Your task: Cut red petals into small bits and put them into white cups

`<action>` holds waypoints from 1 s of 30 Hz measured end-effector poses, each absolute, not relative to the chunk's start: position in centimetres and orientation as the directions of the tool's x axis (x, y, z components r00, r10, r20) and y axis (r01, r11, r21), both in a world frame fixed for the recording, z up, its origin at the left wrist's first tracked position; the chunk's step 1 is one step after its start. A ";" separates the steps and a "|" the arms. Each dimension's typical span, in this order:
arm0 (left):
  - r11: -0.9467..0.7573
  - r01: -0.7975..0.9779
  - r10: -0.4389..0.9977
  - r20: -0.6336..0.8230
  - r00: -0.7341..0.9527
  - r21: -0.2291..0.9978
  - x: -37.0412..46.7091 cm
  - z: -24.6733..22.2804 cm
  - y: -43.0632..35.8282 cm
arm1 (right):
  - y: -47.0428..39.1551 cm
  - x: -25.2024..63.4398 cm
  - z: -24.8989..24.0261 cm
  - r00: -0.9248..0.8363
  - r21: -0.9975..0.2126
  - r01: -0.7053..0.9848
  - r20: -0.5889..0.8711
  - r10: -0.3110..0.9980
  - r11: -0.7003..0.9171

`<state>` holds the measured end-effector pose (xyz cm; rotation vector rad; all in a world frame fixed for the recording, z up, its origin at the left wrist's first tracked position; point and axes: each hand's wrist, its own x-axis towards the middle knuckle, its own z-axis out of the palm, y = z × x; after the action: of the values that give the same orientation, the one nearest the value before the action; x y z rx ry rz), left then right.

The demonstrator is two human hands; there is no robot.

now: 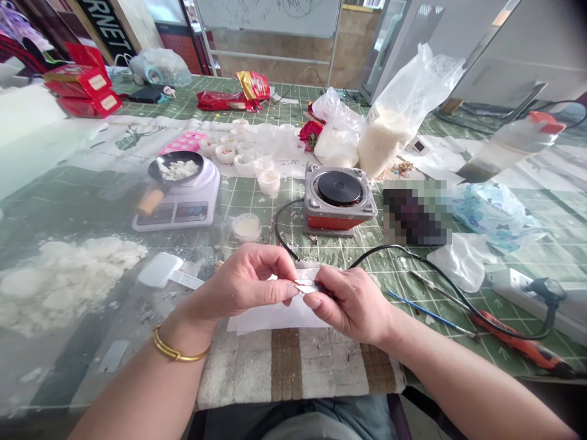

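Observation:
Both hands meet over white paper (pixel 261 321) on a striped towel (pixel 321 366). My right hand (pixel 358 302) is closed around a small metal-bladed tool (pixel 308 286) with a dark handle; its exact kind is unclear. The blade points left, towards the fingertips of my left hand (pixel 257 278). Thumb and index finger of that hand are pinched together at the blade's tip, and whatever is between them is too small to make out. A gold bracelet (pixel 178 353) circles the left wrist.
Ahead stands a small hotplate (pixel 340 189), its black cable (pixel 279 226) curving close to my hands. On the left are a scale (pixel 183 211) with a small pan (pixel 177 170), a white spatula (pixel 160 270) and white flakes (pixel 68 281). An orange-handled tool (pixel 523 345) lies right.

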<state>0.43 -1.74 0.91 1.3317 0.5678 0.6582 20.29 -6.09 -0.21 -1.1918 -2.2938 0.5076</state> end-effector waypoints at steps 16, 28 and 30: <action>0.120 -0.141 0.715 0.013 0.699 0.983 0.2 1.0 -1.9 | -6.0 20.4 -0.4 -0.493 -0.513 0.634 0.308 0.813 0.579; 0.119 -0.190 0.692 0.056 0.719 0.974 0.6 0.1 -1.9 | -5.9 20.4 -0.3 -0.476 -0.478 0.643 0.362 0.802 0.598; 0.121 -0.185 0.692 0.051 0.721 0.975 0.5 0.0 -1.9 | -5.9 20.3 -0.3 -0.478 -0.471 0.648 0.360 0.801 0.598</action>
<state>0.52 -1.94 -0.01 1.3016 0.4763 0.6762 20.34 -5.91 -0.26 -1.1448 -2.2749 0.3654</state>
